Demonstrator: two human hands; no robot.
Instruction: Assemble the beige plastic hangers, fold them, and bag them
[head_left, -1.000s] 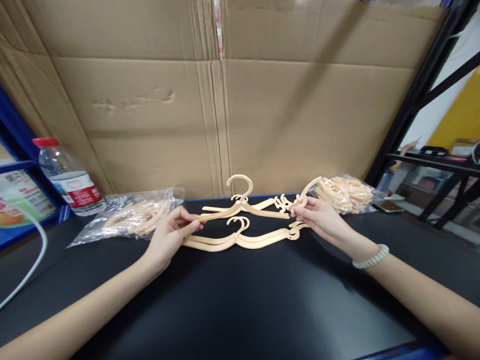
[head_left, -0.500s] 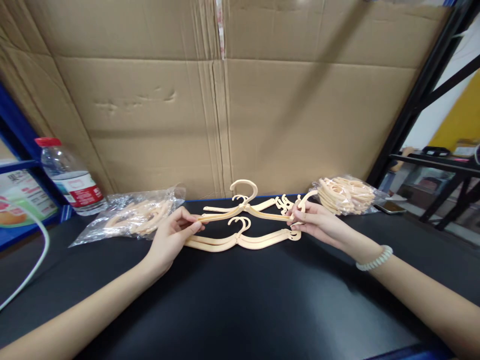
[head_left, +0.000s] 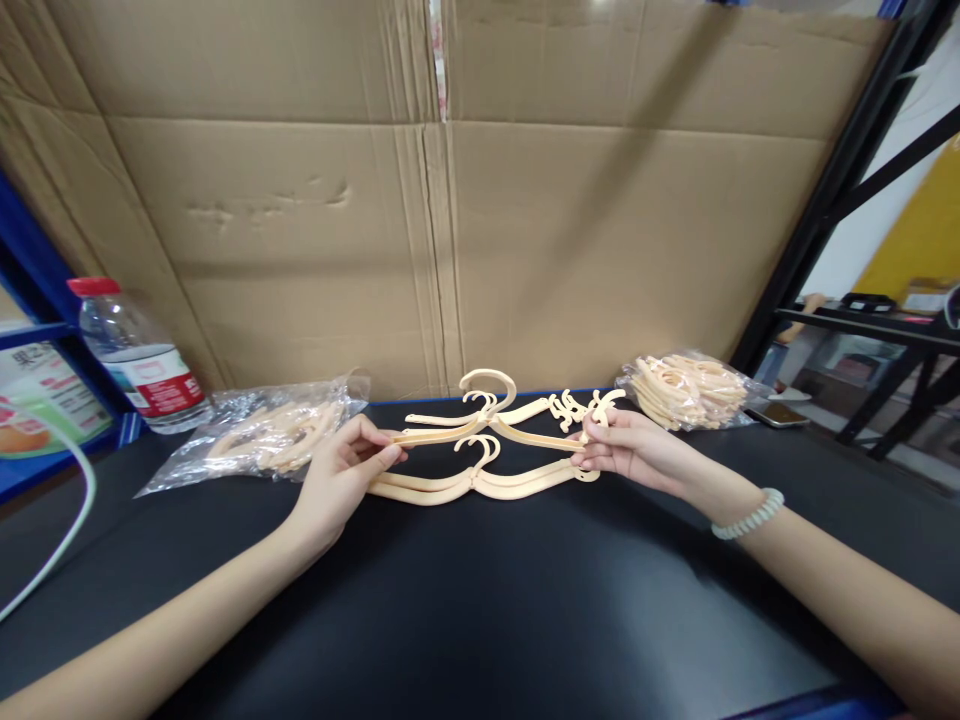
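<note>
A cream plastic hanger hangs just above the black table. My left hand pinches its left arm tip. My right hand pinches its right arm together with a small cream end piece. Right below it, a stack of like hangers lies flat on the table. More small cream pieces sit just behind the held hanger.
A clear bag of cream parts lies at the left and another such bag at the right. A water bottle stands far left beside a white cable. Cardboard walls the back. A phone lies far right.
The held hanger has come down a little toward the stack. The long cream piece in my right hand has dropped from sticking up to lying close against the hanger's right end.
</note>
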